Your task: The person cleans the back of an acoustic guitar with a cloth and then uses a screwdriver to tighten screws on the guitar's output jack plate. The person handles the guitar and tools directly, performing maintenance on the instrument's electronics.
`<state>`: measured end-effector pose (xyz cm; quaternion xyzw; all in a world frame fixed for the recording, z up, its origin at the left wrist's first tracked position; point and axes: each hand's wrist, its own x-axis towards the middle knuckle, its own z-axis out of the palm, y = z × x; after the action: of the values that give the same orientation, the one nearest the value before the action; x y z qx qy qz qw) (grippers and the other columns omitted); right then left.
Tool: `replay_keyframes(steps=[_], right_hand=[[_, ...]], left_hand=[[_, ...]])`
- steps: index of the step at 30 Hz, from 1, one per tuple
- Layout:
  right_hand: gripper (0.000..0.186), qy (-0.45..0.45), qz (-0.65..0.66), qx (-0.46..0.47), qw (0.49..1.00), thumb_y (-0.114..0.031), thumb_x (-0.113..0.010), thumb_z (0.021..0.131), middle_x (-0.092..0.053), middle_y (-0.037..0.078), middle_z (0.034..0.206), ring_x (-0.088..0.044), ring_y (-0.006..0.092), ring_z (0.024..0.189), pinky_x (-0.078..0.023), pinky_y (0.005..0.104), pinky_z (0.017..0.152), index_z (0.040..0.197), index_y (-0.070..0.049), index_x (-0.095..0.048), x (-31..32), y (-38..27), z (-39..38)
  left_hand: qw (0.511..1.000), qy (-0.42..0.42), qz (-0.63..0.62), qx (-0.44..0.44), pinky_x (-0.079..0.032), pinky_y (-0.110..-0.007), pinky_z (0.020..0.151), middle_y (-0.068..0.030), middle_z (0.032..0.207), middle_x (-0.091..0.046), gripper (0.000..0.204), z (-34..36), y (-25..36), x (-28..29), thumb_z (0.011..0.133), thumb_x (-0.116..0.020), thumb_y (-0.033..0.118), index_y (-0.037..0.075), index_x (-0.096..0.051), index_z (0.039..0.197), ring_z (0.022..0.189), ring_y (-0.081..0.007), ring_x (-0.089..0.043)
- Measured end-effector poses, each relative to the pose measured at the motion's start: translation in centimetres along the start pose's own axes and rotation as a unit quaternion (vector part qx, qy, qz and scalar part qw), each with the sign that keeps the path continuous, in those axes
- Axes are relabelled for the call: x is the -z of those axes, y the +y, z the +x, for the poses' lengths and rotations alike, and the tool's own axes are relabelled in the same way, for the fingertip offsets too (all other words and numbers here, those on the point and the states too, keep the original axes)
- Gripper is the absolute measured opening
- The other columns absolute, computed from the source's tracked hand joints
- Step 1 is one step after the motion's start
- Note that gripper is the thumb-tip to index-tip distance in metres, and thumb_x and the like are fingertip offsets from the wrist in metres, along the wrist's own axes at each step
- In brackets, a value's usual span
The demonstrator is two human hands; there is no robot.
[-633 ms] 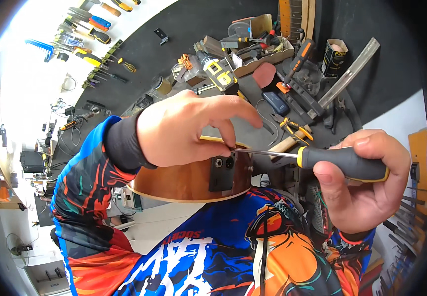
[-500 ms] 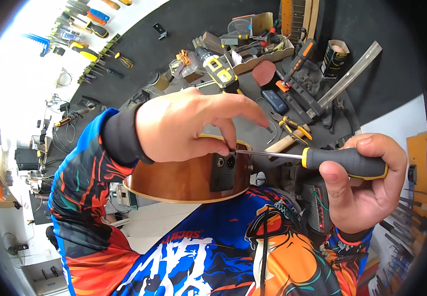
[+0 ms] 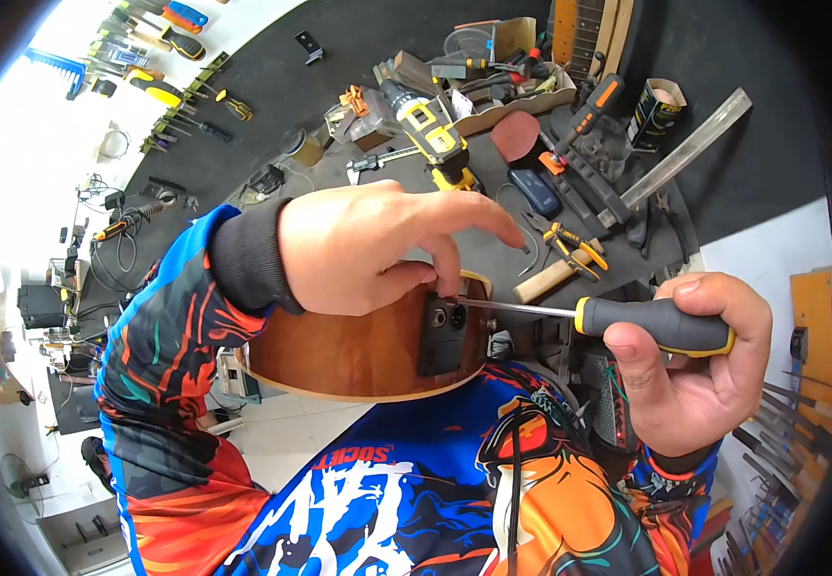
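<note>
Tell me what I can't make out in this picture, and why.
Head view: whether the tip of the screwdriver meets a screw; too small, beside the left hand.
Head view: part of the wooden instrument body; hidden behind that hand and its sleeve.
Head view: the rest of the fretted neck; cut off by the top edge.
Head view: what the blue object is; blurred by glare.
</note>
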<state>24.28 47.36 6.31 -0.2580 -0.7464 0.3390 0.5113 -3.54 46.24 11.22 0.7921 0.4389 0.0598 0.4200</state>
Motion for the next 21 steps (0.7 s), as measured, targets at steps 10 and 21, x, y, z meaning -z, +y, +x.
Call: replay_keyframes(steps=[10, 21], right_hand=[[0.05, 0.001, -0.049, -0.039, 0.998, -0.022, -0.087, 0.075, -0.054, 0.007, 0.096, -0.053, 0.0125, 0.077, -0.046, 0.0229, 0.068, 0.105, -0.001, -0.052, -0.2, -0.7, -0.3], [0.043, -0.11, -0.102, -0.041, 0.988, -0.032, -0.075, 0.083, -0.056, 0.011, 0.095, -0.053, 0.0158, 0.081, -0.045, 0.0261, 0.073, 0.102, 0.002, -0.055, 0.8, -1.8, 2.3]], left_hand=[[1.0, 0.003, -0.006, -0.01, -0.053, -0.036, 0.08, -0.0076, 0.086, -0.071, 0.059, -0.3, -0.5, -0.3, 0.075, -0.05, -0.013, 0.005, -0.05, 0.13, 0.089, -0.0289, -0.069], [0.999, 0.0, -0.003, -0.043, -0.054, -0.037, 0.079, -0.0095, 0.089, -0.072, 0.051, -0.4, -1.6, -0.3, 0.071, -0.046, -0.011, 0.006, -0.062, 0.116, 0.089, -0.0287, -0.069]])
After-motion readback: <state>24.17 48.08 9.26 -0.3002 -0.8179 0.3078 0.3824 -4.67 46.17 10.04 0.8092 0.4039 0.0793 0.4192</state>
